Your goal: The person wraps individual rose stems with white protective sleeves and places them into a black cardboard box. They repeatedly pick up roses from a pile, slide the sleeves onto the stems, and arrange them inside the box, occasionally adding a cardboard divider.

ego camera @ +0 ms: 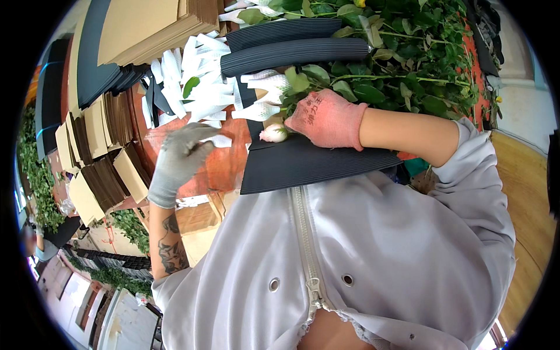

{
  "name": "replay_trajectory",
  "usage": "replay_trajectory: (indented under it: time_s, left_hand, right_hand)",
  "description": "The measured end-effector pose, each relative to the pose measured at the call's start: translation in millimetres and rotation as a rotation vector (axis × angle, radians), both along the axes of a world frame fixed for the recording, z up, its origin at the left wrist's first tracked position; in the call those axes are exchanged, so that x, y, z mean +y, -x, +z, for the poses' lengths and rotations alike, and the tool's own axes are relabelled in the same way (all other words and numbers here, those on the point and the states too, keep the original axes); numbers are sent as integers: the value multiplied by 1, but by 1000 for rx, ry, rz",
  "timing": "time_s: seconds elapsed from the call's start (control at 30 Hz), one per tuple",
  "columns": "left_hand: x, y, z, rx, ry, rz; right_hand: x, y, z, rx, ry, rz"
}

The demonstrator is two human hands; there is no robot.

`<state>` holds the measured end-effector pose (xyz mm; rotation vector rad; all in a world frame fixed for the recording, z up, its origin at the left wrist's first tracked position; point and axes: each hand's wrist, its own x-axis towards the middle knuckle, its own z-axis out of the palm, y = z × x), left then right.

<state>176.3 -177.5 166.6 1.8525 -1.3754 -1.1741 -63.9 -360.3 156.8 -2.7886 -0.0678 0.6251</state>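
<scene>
My right hand [326, 120], in a pink knit glove bearing writing, is closed on a rose; the pale pink rose head [274, 132] shows beyond its fingers, above a black corrugated sheet [315, 164]. The stem inside the hand is mostly hidden. On the left, my left hand [181, 151], in a grey glove, has thumb and fingers apart, slightly blurred, beside a white mesh sleeve [222, 141] on the red table surface [227, 168]. More white mesh sleeves [210, 98] lie piled beyond it. Several rose heads in white mesh sleeves [262, 111] lie beyond my right hand.
Two rolled or folded black corrugated pieces [297, 54] lie across the leafy rose stems [407, 87]. Black-handled scissors [158, 98] rest among the sleeves. Cardboard sheets [148, 30] are stacked at upper left, with smaller cardboard stacks [105, 183] below. Another person [43, 245] is at far left.
</scene>
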Motion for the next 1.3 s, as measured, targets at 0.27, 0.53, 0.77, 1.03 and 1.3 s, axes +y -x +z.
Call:
replay_trajectory:
  time_s: [0.27, 0.53, 0.77, 1.03, 1.3]
  left_hand:
    - [-44, 51, -18, 122, 157, -435]
    - [-35, 51, -21, 20, 29, -429]
    - [-33, 54, -26, 97, 119, -395]
    - [-42, 49, -19, -409, 261, -134]
    - [-40, 47, -46, -361, 240, -180]
  right_hand:
    - [8, -1, 19, -153, 59, -140]
    - [6, -14, 7, -82, 166, -63]
    - [-2, -5, 9, 34, 258, 16]
    - [0, 2, -11, -81, 216, 14]
    - [-4, 6, -19, -94, 176, -4]
